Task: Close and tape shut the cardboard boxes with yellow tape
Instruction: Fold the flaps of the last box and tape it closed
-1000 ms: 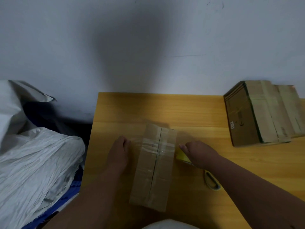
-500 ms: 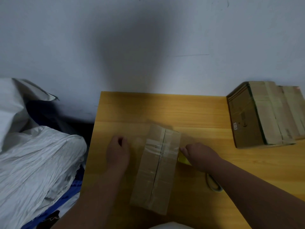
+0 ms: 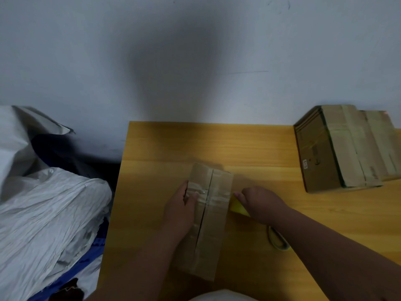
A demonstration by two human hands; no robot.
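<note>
Cardboard box (image 3: pixel 206 222) under the flat left hand (image 3: pixel 180 208); the right hand (image 3: pixel 259 202) pinches yellow tape (image 3: pixel 237 207).

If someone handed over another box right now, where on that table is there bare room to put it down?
Bare wood lies between the box being taped and the wall, and between it and the stacked boxes. It is crowded where the left hand, right hand and scissors are.

Matt brown cardboard box (image 3: pixel 206 224), glossy tape band (image 3: pixel 208 195); smooth wood-grain table (image 3: pixel 195 144); crinkled white plastic sacks (image 3: pixel 50 213)
</note>
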